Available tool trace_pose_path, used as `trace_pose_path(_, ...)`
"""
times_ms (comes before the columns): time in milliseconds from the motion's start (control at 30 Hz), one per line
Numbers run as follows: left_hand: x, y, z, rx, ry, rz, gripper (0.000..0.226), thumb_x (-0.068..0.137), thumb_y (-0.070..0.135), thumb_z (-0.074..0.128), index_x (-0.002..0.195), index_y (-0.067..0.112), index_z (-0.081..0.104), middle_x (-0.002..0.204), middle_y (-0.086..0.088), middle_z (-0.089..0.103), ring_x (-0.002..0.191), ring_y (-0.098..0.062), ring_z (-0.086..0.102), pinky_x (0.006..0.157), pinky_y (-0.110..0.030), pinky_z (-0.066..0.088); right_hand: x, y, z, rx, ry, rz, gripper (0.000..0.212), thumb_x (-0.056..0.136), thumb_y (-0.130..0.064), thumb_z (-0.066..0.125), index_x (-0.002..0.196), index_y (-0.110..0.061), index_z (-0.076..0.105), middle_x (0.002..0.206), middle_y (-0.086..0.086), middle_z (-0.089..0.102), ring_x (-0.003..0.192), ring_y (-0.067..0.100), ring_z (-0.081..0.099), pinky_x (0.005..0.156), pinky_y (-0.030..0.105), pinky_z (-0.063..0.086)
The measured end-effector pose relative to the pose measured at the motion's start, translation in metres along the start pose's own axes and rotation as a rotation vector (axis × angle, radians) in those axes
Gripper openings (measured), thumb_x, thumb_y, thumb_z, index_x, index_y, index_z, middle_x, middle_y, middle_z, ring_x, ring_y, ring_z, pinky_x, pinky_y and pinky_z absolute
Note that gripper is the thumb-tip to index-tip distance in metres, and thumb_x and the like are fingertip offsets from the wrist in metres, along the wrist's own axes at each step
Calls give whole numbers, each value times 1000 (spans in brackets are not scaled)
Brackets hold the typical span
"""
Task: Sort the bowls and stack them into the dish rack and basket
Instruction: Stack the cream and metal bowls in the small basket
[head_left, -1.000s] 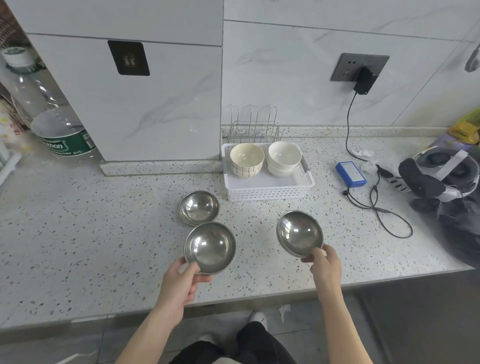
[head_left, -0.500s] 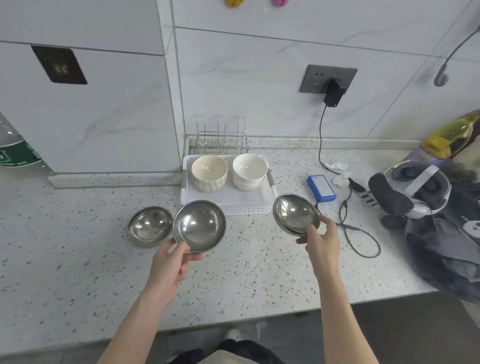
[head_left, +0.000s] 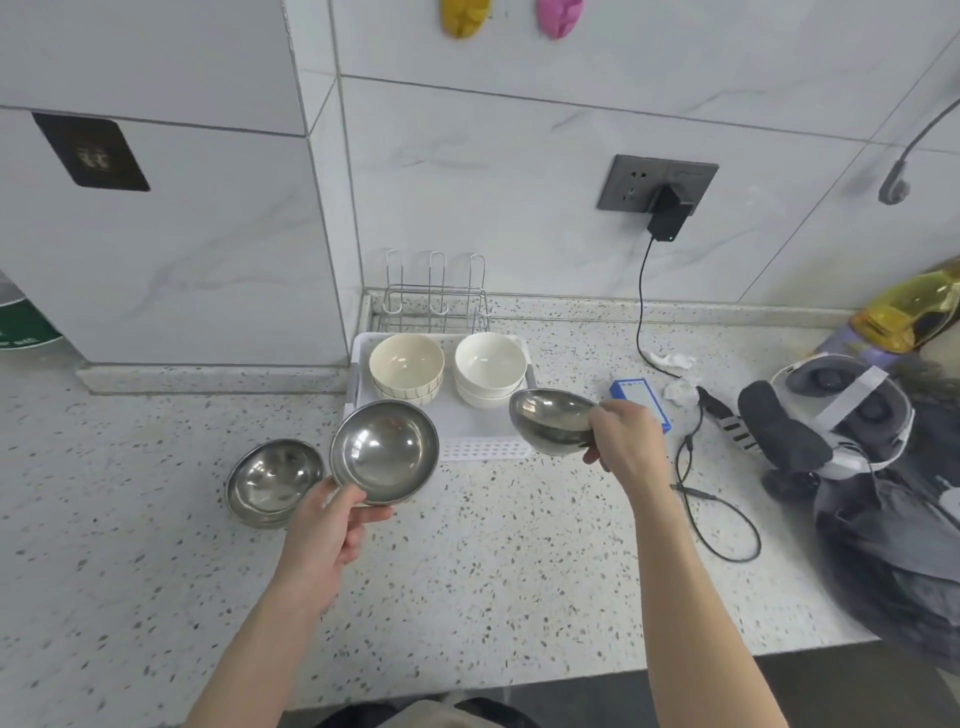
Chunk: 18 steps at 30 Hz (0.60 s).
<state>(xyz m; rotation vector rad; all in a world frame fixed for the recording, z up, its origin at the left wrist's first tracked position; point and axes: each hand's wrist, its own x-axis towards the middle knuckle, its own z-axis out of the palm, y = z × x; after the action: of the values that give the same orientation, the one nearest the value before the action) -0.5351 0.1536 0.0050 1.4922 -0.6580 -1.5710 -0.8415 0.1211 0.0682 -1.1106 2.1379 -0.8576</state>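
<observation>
My left hand (head_left: 327, 530): fingers pinch the near rim of a steel bowl (head_left: 384, 451), tilted toward me, lifted off the tabletop (head_left: 493, 571).
My right hand (head_left: 621, 441): fingers curl round a second steel bowl's (head_left: 550, 422) right rim, over the basket's near edge.
Left, resting: stacked steel bowls (head_left: 274, 480), probably awaiting their turn.
White basket (head_left: 483, 449): cream bowls (head_left: 407, 368) left, white bowls (head_left: 490, 366) right, sorted by kind.
Far: wire dish rack (head_left: 436, 301), empty, likely for the steel ones.
</observation>
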Motion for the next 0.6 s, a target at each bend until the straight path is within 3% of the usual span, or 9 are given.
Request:
trace_pose_path(67,3,6,-4,-4,0,12,20,94,13,59,113,14,60,83,-21,76,37,-5,45,33,-17,23,11,-16,5,-75,-58,13,23,77,-18,44,72,-7,65,49,8,66,42,16,45,50,29,40)
trace_pose_path(133,6,12,-10,-6,-10,19,19,95,13,59,114,13,59,84,-21,75,39,-5,44,34,-17,24,22,-31,11,-171,-117,29,23,77,-16,45,67,-4,61,47,9,66,40,15,45,49,27,40)
trace_pose_path(267,9,20,-19,22,-30,46,21,96,13,58,117,11,59,86,-22,75,46,-8,49,34,-17,25,41,-54,27,-338,-209,47,25,76,-17,42,68,-1,60,48,9,67,45,16,52,55,28,43)
trace_pose_path(400,15,25,-26,36,-38,59,21,96,14,59,115,6,61,86,-26,73,47,-7,53,34,-17,24,57,-72,43,-470,-251,49,21,75,-16,42,67,-7,60,45,5,65,36,11,48,51,23,39)
trace_pose_path(500,18,26,-31,28,-59,53,21,96,17,59,115,8,62,82,-21,75,56,-13,49,35,-16,25,67,-82,52,-519,-283,54,18,76,-16,44,67,-11,60,47,5,67,32,9,46,51,22,38)
trace_pose_path(600,21,27,-33,40,-64,47,23,96,18,60,116,7,62,85,-25,74,51,-10,50,35,-17,25,74,-85,62,-503,-318,85,21,76,-12,42,62,-13,58,50,7,68,30,8,45,49,21,36)
